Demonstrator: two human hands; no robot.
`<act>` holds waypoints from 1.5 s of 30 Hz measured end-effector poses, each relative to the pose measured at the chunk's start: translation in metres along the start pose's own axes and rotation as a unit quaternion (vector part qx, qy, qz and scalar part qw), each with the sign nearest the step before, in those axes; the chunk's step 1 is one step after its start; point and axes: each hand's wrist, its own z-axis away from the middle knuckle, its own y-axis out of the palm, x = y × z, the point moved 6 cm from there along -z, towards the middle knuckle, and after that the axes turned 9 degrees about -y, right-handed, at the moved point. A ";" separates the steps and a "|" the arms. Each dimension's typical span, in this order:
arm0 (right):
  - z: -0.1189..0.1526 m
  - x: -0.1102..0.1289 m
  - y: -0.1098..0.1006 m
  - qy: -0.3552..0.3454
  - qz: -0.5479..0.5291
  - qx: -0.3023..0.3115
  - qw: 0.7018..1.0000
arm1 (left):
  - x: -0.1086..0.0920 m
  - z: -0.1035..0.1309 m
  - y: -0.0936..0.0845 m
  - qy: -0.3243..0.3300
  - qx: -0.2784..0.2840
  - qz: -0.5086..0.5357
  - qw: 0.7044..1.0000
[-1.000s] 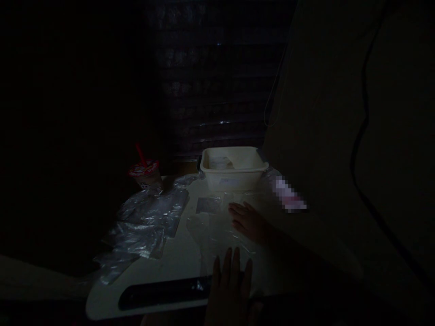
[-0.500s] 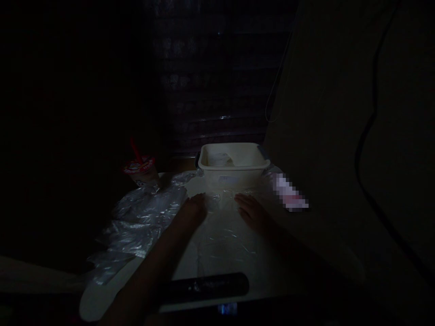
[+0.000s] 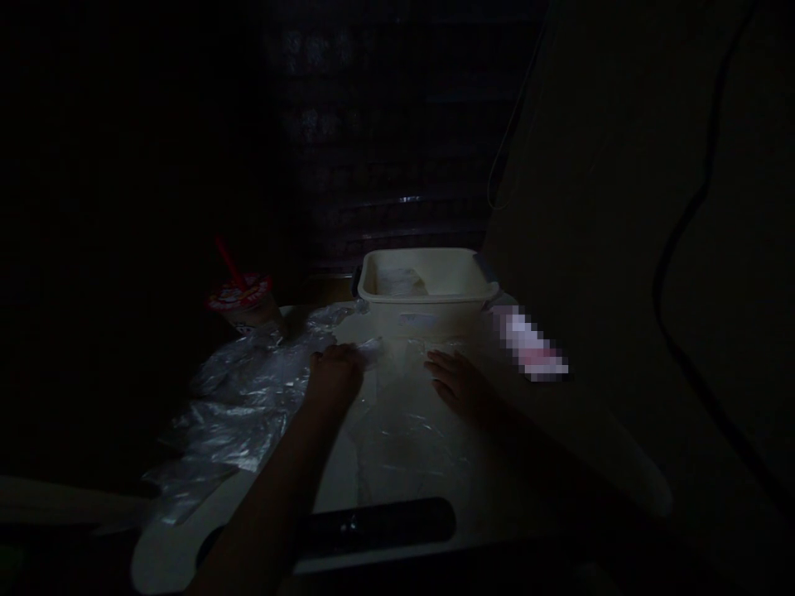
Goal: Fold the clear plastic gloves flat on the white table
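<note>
A clear, creased film (image 3: 410, 434) is spread between, and nearer than, the left fingers (image 3: 340, 352) and right fingers (image 3: 440, 362). The left are curled, their hold too dark to tell; the right are outstretched, nothing gripped.

This looks like a small room, maybe in a home, but it is too dark to be sure; a little white table (image 3: 165, 555) stands by a dark back wall (image 3: 397, 149) with stripes across it; on the table are a drink cup (image 3: 252, 314) with a red straw (image 3: 229, 261), a pale tub (image 3: 453, 316) and thin clear plastic (image 3: 229, 430); a dark cord (image 3: 674, 236) hangs at the right.
</note>
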 end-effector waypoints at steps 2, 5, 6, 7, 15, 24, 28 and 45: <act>0.000 0.000 0.000 0.003 -0.001 0.005 1.000 | 0.001 0.002 -0.003 -0.025 -0.008 -0.010 1.000; 0.000 -0.001 0.001 0.008 -0.002 0.014 1.000 | 0.002 0.003 -0.004 -0.058 -0.022 -0.023 0.998; 0.000 -0.001 0.000 0.009 -0.001 0.015 1.000 | 0.002 0.004 -0.004 -0.068 -0.028 -0.027 0.997; 0.000 -0.001 0.000 0.009 0.000 0.015 1.000 | 0.002 0.004 -0.004 -0.074 -0.035 -0.031 0.996; -0.001 -0.001 0.000 0.004 0.000 0.013 1.000 | -0.001 0.003 -0.011 -0.045 -0.083 0.007 0.995; 0.003 -0.004 -0.007 0.008 -0.065 -0.065 0.996 | -0.030 0.074 -0.040 0.066 -0.040 0.146 0.986; 0.011 -0.020 -0.019 0.068 -0.107 -0.169 0.977 | -0.050 0.137 -0.021 0.105 -0.022 0.155 0.982; -0.029 0.002 -0.024 0.070 -0.070 -0.023 0.995 | -0.019 0.178 -0.030 0.031 -0.033 0.001 0.999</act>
